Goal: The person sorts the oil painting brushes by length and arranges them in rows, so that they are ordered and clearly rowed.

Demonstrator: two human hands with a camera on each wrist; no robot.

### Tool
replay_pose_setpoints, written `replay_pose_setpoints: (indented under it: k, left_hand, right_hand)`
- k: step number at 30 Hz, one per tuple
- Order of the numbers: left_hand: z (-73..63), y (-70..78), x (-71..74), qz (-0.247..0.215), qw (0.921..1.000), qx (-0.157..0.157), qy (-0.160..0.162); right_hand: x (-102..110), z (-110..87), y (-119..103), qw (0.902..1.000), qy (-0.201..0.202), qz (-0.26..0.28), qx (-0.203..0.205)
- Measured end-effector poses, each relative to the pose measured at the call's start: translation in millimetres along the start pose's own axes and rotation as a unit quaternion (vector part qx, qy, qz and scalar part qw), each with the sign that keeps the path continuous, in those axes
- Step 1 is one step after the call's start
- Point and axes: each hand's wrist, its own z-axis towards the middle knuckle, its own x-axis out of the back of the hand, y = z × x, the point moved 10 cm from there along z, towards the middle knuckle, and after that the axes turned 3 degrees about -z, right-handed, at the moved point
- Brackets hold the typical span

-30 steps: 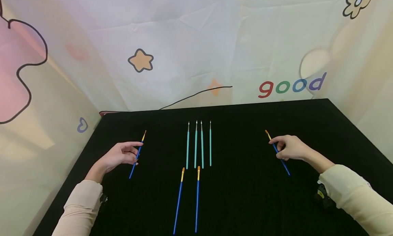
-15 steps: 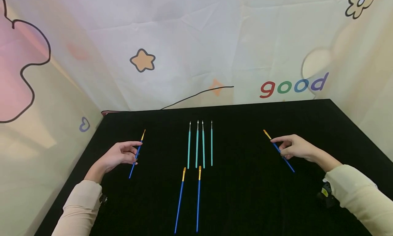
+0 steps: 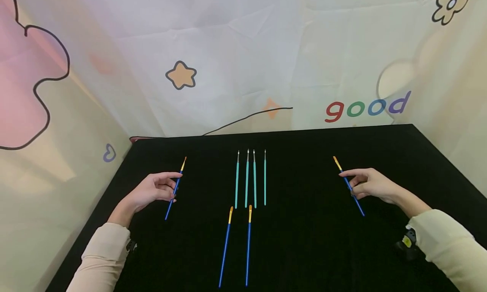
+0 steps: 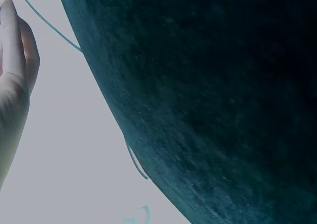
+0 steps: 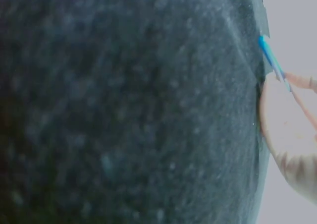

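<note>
My left hand (image 3: pixel 152 191) pinches a blue paintbrush (image 3: pixel 169 208) with its orange tip pointing up and away. On the right, my right hand (image 3: pixel 374 185) holds another blue paintbrush (image 3: pixel 357 205) between thumb and fingers, tip leaning to the left. Between the hands lie several teal paintbrushes (image 3: pixel 247 184), side by side with their tips to the back. Two more blue paintbrushes (image 3: pixel 248 249) lie in front of them. In the right wrist view the handle (image 5: pixel 270 55) of the held brush shows by the hand; the left wrist view shows only part of the left hand (image 4: pixel 15 75).
A black cloth (image 3: pixel 304 241) covers the table under everything. Behind it hangs a pale backdrop (image 3: pixel 243 51) printed with a star, a flower and the word "good". It also runs along both sides.
The right hand's brush has tilted and its grip has shifted slightly, with the hand a little further right. The left hand keeps its hold. The whole head view has drifted slightly.
</note>
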Motion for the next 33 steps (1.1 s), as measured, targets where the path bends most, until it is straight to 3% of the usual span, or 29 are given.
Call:
replay_pose_setpoints:
  k: [16, 33]
  left_hand:
    - [0.6, 11.6, -14.7, -0.010, 0.9999, -0.010, -0.004]
    - [1.2, 22.9, -28.8, -0.025, 0.9991, -0.028, 0.022]
  right_hand:
    - [-8.3, -3.5, -18.4, 0.9993, -0.010, 0.030, 0.023]
    - [-13.2, -10.9, -35.8, 0.9970, -0.008, 0.049, 0.059]
